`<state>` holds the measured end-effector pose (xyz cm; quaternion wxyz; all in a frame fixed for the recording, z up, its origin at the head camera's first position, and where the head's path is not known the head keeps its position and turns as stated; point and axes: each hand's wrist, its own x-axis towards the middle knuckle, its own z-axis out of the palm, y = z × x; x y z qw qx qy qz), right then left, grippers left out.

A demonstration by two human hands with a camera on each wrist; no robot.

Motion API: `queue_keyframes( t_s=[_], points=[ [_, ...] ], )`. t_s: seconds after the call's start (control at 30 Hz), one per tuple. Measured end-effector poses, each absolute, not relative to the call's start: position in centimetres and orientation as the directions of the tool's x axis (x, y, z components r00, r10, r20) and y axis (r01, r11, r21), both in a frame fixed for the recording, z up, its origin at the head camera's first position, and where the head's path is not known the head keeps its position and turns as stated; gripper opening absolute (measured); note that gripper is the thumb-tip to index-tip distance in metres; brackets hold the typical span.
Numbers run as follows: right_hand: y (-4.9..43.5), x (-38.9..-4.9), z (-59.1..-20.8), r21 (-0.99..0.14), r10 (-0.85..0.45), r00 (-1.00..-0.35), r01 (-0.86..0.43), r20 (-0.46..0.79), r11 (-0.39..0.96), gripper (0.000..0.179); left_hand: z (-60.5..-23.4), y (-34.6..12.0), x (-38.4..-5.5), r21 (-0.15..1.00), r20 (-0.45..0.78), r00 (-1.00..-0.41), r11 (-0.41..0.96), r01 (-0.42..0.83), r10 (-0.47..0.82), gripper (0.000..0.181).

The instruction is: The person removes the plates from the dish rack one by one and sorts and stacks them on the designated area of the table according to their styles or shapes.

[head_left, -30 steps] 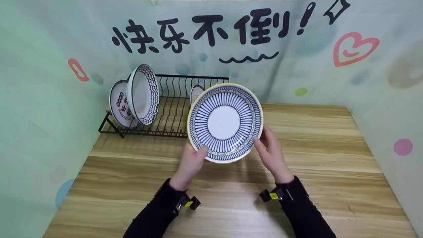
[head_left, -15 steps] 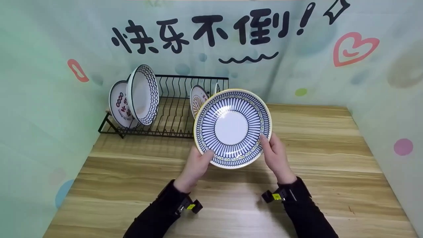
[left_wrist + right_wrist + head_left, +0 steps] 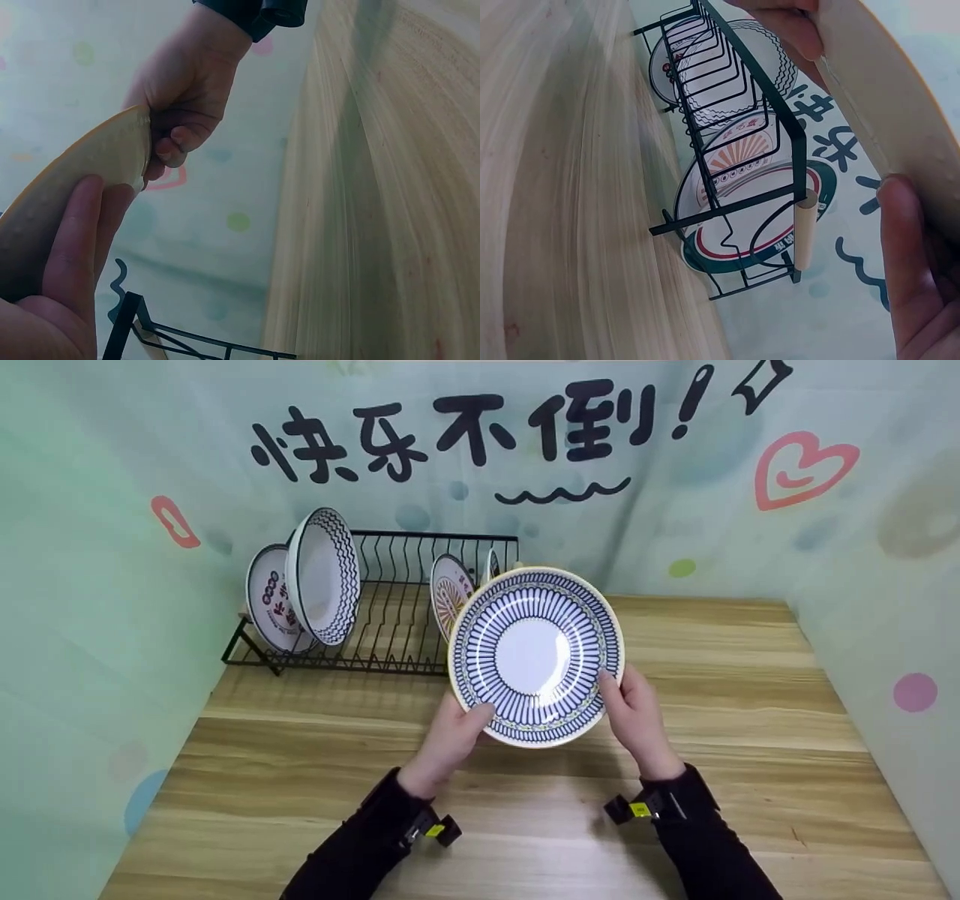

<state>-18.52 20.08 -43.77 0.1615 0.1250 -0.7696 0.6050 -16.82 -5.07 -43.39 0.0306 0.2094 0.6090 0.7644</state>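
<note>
A round plate (image 3: pixel 532 656) with a blue-and-white petal pattern and a yellow rim is held up in front of the dish rack, tilted so its face shows in the head view. My left hand (image 3: pixel 448 735) grips its lower left edge, thumb on the face and fingers behind. On the right edge my right hand (image 3: pixel 636 720) grips it the same way. Both wrist views show the plain underside, with left fingers (image 3: pixel 75 232) spread under it and a right-hand finger (image 3: pixel 904 247) against its back.
A black wire dish rack (image 3: pixel 390 660) stands at the back left. Its left end holds a zigzag-rimmed bowl (image 3: pixel 322 577) and a plate with red characters (image 3: pixel 274 600). Toward its right end stand a fan-patterned plate (image 3: pixel 450 592) and a green-rimmed plate (image 3: pixel 757 217). The wooden table (image 3: pixel 750 720) meets a printed backdrop.
Both hands have carried the petal-patterned plate a little right and toward me, away from the rack. More of the fan-patterned plate shows behind it.
</note>
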Motion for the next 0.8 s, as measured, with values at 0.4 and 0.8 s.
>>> queue_keyframes(
  t_s=[0.4, 0.8],
  points=[
    [21.6, -18.0, -43.3, -0.896, 0.074, -0.919, -0.356, 0.387, 0.264, 0.024, -43.5, -4.8, -17.2, 0.951, 0.308, -0.854, -0.158, 0.265, 0.419, 0.062],
    [23.5, -17.8, -42.9, -0.921, 0.123, -0.938, -0.284, 0.325, 0.267, 0.025, -42.3, -5.2, -17.3, 0.941, 0.249, -0.818, 0.071, 0.332, 0.519, 0.047]
  ],
)
